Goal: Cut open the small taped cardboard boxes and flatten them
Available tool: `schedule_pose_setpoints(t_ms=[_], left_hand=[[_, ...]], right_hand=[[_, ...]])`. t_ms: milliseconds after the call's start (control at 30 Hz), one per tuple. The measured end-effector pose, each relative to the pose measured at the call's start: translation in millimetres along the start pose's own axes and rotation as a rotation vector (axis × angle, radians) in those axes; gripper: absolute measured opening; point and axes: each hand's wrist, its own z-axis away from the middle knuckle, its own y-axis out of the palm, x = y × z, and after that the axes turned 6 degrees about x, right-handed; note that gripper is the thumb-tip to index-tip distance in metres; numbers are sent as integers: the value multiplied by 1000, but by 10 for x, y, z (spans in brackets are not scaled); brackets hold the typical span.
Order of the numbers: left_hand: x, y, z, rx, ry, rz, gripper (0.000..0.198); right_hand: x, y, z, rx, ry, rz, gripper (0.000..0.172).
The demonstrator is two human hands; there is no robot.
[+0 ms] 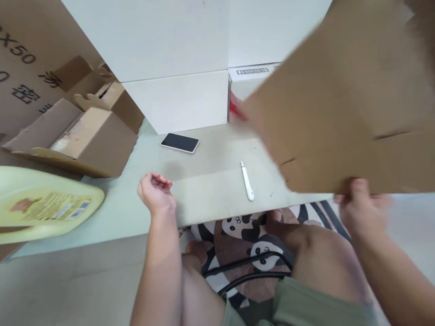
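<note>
My right hand grips the lower edge of a large brown cardboard sheet, thumb on the near face. The sheet is raised and tilted above the right part of the table, with two short slits in it and some motion blur. My left hand is over the table's front, palm turned up, fingers loosely curled with nothing visible in them. Between the hands lies a white utility knife on the table. Beyond my left hand, a phone rests with its dark screen up.
White boxes stand along the back of the pale table. Opened brown cartons and a yellow jug are at the left. Below are my legs, a black metal bar and a panda-patterned mat.
</note>
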Motion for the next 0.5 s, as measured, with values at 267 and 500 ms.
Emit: schedule_pose_setpoints(t_ms=[267,500], left_hand=[[46,92,-4,30,-7,29,18],[-17,129,-25,27,-4,90,18]], right_hand=[[-277,-191,-1524,-170,-241,394,49],[103,508,-2579,68,-211,485,24]])
